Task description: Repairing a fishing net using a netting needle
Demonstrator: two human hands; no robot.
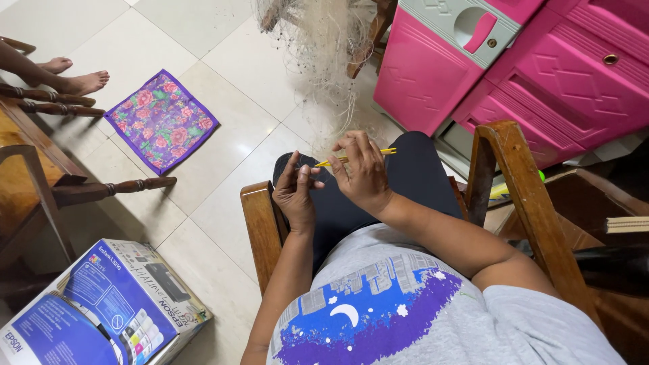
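- Two hands worked over my lap: my right hand point(364, 172) was pinched shut on a thin yellow needle point(387, 151), and my left hand point(295, 189) was curled closed just beside its tip, on fine thread I could barely see.
- The needle looked light, stiff and slick, best held near its middle.
- The pale net point(321, 47) looked soft and easy to snag; it hung ahead of my knees, running down toward my hands.

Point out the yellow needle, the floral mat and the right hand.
yellow needle point(389, 151), head view, bare end right of the fingers.
floral mat point(162, 120), head view, its middle.
right hand point(364, 172), head view, its back.
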